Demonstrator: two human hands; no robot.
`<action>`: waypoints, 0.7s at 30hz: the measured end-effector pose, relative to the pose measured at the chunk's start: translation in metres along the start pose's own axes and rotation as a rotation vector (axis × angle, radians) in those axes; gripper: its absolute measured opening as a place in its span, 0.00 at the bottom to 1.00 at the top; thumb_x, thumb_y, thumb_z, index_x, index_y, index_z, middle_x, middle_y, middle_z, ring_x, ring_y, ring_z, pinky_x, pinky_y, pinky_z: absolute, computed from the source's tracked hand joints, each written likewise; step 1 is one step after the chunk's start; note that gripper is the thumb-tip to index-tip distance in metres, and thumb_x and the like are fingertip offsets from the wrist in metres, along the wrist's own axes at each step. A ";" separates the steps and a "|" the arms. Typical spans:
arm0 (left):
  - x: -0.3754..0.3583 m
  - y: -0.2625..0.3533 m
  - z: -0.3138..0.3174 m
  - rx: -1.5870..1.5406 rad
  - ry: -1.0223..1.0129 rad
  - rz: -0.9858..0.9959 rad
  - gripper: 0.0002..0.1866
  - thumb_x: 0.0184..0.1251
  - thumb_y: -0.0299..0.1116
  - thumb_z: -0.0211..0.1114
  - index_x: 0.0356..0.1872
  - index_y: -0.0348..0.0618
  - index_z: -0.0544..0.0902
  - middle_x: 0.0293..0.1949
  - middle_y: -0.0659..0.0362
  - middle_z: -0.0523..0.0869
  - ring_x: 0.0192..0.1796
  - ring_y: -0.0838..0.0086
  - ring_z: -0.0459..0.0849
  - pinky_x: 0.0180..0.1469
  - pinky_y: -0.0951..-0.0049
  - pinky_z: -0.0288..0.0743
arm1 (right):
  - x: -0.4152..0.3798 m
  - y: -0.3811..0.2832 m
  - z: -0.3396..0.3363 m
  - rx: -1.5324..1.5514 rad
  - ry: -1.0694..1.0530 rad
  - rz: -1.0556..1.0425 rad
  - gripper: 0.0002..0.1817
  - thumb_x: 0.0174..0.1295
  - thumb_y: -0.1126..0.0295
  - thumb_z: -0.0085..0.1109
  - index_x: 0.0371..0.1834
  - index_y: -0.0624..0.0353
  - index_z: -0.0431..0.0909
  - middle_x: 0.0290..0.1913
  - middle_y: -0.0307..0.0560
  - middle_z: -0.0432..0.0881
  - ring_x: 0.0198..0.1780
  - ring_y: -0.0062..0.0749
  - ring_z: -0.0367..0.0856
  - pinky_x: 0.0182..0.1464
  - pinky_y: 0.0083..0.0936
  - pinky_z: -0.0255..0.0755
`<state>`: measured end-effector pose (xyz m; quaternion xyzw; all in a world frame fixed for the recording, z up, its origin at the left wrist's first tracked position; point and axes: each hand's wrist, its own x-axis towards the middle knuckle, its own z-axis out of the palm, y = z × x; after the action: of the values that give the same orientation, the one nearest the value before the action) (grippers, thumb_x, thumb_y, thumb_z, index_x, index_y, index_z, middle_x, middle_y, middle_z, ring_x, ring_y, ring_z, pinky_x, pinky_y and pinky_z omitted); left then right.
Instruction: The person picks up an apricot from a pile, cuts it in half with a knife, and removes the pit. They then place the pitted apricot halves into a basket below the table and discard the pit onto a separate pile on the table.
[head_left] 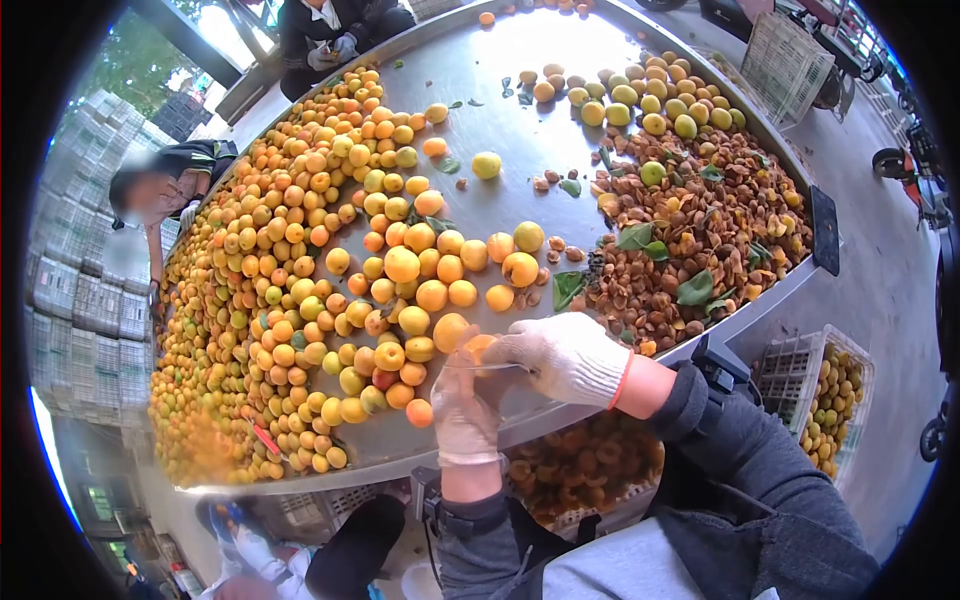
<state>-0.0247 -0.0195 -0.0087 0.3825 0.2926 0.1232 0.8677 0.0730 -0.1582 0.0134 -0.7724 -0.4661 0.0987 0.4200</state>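
Observation:
My left hand (466, 415), in a white knit glove, is closed around an orange apricot (480, 346) near the table's front edge. My right hand (570, 358), gloved too with a red cuff edge, meets it from the right with fingers pinched. A thin shiny strip like a small blade (492, 367) runs from the right fingers across the left ones; its handle is hidden. Just beyond the hands lie loose apricots (431, 295). To the right is a heap of brown pits and scraps (660, 250) with green leaves.
The metal table (540, 205) has a raised rim. A large apricot pile (290, 240) covers its left; greener fruit (680, 100) lies far right. Below the front edge is a crate of apricot pieces (590, 460); another crate (835, 400) stands right. Other people sit around the table.

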 end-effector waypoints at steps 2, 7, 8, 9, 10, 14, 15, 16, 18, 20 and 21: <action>0.000 -0.005 -0.001 0.297 -0.052 0.144 0.22 0.67 0.35 0.62 0.58 0.33 0.76 0.50 0.50 0.81 0.47 0.60 0.84 0.50 0.62 0.82 | 0.001 0.000 -0.004 -0.083 -0.077 0.044 0.11 0.58 0.70 0.59 0.43 0.53 0.83 0.36 0.49 0.84 0.36 0.48 0.83 0.39 0.36 0.77; -0.007 0.001 0.010 0.129 -0.103 0.048 0.18 0.69 0.37 0.61 0.52 0.33 0.79 0.48 0.52 0.82 0.45 0.67 0.84 0.42 0.70 0.83 | 0.003 0.012 -0.009 0.383 0.060 0.290 0.06 0.60 0.73 0.62 0.40 0.58 0.81 0.36 0.41 0.83 0.38 0.25 0.82 0.40 0.23 0.75; 0.001 -0.002 -0.001 0.416 -0.062 0.028 0.19 0.64 0.39 0.64 0.49 0.34 0.80 0.48 0.53 0.83 0.44 0.66 0.85 0.42 0.69 0.82 | 0.002 0.017 -0.012 0.526 0.187 0.369 0.05 0.62 0.74 0.61 0.39 0.60 0.81 0.34 0.39 0.83 0.38 0.20 0.79 0.41 0.21 0.74; 0.004 -0.003 -0.004 0.701 -0.020 0.011 0.20 0.60 0.41 0.67 0.47 0.36 0.81 0.47 0.53 0.83 0.43 0.65 0.85 0.42 0.68 0.81 | 0.003 0.011 -0.026 0.585 0.221 0.436 0.05 0.62 0.75 0.61 0.40 0.63 0.81 0.33 0.36 0.81 0.39 0.16 0.75 0.43 0.20 0.72; 0.004 -0.007 -0.002 0.705 -0.024 0.008 0.20 0.60 0.41 0.67 0.47 0.36 0.81 0.47 0.53 0.83 0.43 0.65 0.85 0.42 0.68 0.81 | 0.004 0.003 -0.039 0.594 0.247 0.516 0.06 0.62 0.74 0.62 0.40 0.63 0.81 0.34 0.36 0.81 0.39 0.16 0.75 0.44 0.19 0.73; 0.009 -0.035 0.010 1.704 -0.102 0.487 0.23 0.46 0.45 0.72 0.43 0.43 0.83 0.46 0.49 0.82 0.45 0.54 0.83 0.49 0.61 0.77 | -0.003 0.008 -0.039 0.643 0.326 0.456 0.08 0.60 0.73 0.65 0.40 0.63 0.82 0.35 0.37 0.81 0.39 0.16 0.76 0.44 0.19 0.72; 0.011 -0.035 0.016 1.770 -0.141 0.396 0.22 0.47 0.44 0.72 0.42 0.42 0.83 0.45 0.49 0.83 0.45 0.53 0.83 0.49 0.61 0.77 | -0.004 0.007 -0.040 0.684 0.311 0.443 0.08 0.60 0.72 0.65 0.40 0.63 0.82 0.36 0.37 0.81 0.39 0.17 0.76 0.44 0.19 0.72; 0.012 -0.035 0.021 1.835 -0.182 0.307 0.22 0.48 0.44 0.71 0.42 0.42 0.83 0.43 0.50 0.84 0.44 0.52 0.83 0.48 0.61 0.77 | -0.004 0.006 -0.042 0.683 0.317 0.443 0.08 0.60 0.72 0.65 0.40 0.63 0.82 0.36 0.37 0.81 0.39 0.17 0.76 0.44 0.19 0.72; 0.015 -0.032 0.015 1.756 -0.164 0.285 0.21 0.47 0.43 0.72 0.42 0.42 0.83 0.41 0.49 0.84 0.43 0.54 0.84 0.49 0.61 0.77 | -0.005 0.003 -0.044 0.684 0.338 0.392 0.09 0.60 0.72 0.66 0.41 0.63 0.82 0.37 0.38 0.81 0.39 0.18 0.76 0.44 0.19 0.72; 0.008 -0.022 0.014 1.680 -0.131 0.268 0.21 0.47 0.41 0.73 0.41 0.41 0.83 0.39 0.49 0.85 0.43 0.55 0.85 0.50 0.62 0.77 | -0.005 0.004 -0.046 0.659 0.369 0.365 0.08 0.61 0.72 0.65 0.41 0.62 0.82 0.35 0.36 0.82 0.39 0.17 0.77 0.44 0.18 0.72; -0.007 -0.010 0.021 1.554 -0.115 0.279 0.21 0.45 0.39 0.74 0.41 0.41 0.83 0.37 0.50 0.86 0.42 0.57 0.85 0.50 0.63 0.77 | -0.005 0.007 -0.047 0.698 0.373 0.416 0.08 0.61 0.72 0.65 0.41 0.62 0.82 0.35 0.36 0.83 0.38 0.16 0.77 0.43 0.18 0.72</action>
<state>-0.0176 -0.0421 -0.0022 0.9179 0.1990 -0.0288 0.3422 0.0999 -0.1894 0.0365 -0.6662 -0.1557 0.1917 0.7037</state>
